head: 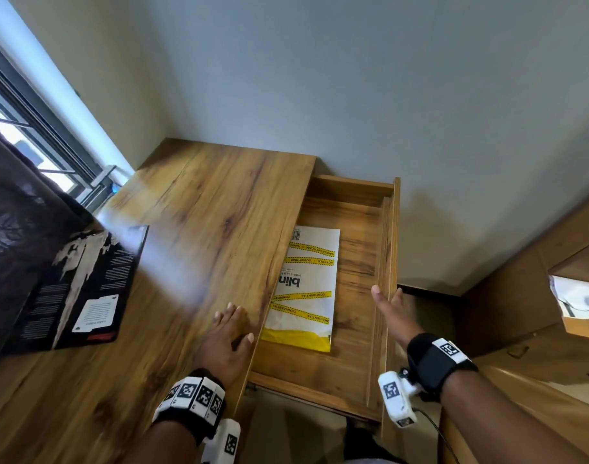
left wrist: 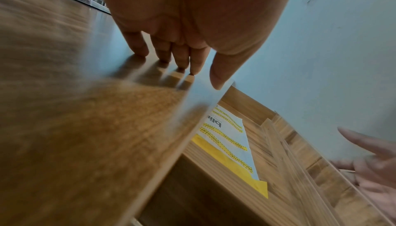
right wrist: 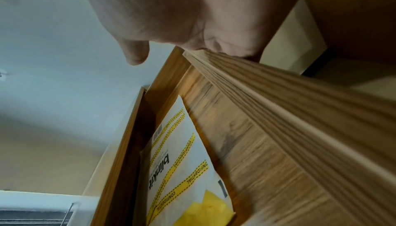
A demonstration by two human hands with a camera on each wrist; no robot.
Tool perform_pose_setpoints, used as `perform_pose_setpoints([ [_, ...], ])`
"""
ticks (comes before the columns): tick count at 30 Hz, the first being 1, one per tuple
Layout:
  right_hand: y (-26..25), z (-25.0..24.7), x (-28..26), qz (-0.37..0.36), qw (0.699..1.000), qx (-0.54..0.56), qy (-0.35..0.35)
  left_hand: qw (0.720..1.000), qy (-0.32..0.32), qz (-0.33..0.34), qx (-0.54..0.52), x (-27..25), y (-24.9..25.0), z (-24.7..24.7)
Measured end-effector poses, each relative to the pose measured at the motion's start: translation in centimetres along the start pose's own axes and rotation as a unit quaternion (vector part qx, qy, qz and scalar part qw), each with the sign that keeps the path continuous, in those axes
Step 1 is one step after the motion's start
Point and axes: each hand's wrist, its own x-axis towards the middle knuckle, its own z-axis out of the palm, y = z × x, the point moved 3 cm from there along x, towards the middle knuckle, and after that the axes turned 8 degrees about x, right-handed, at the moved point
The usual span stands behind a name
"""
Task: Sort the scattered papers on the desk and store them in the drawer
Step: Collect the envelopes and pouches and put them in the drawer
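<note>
Head view: wooden desk fills the centre-left of the frame, drawer pulled open at centre-right. White and yellow envelope lies flat on the drawer floor, its left edge tucked under the desk top, yellow flap toward the bottom of the frame. Printed yellow "CONFIDENTIAL" tape stripes and a black "blinkit" logo show on it.

Left hand lies palm down on the desk, lower centre of the frame, right by the desk edge over the drawer. Fingers straight, slightly spread, nothing in its grip. Left wrist view: fingertips touch the desk surface, thumb sticks out past the edge above the envelope.

Right hand is at the drawer's right side wall, lower right of centre. Thumb extended on the inner side, fingers on the outer side of the wall; grip loose, fingers straight, not closed around anything. Right wrist view: palm sits on the top edge of the drawer wall, envelope below in the lower centre.

Dark printed sheet with white patches and text blocks lies on the desk at the left of the frame. Window in the upper left.
</note>
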Motion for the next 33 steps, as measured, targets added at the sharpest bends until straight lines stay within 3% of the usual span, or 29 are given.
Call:
perform_pose_setpoints([
  [7, -0.6, 3.9, -0.1, -0.001, 0.997, -0.013, -0.076, 1.0, -0.004, 0.001, -0.025, -0.6, -0.7, -0.5],
  [13, -2.0, 8.8, -2.1, -0.021, 0.987, 0.062, -0.144, 1.0, 0.002, -0.003, -0.007, -1.9, -0.7, -0.8],
  [22, -3.1, 16.5, -3.7, -0.011, 0.967, 0.075, -0.242, 1.0, 0.005, 0.005, -0.022, -3.2, -2.4, -1.0],
  [33, -4.2, 15.9, -2.5, -0.029, 0.976, 0.019, -0.214, 0.999, 0.009, 0.013, -0.046, -4.0, -3.7, -1.2],
])
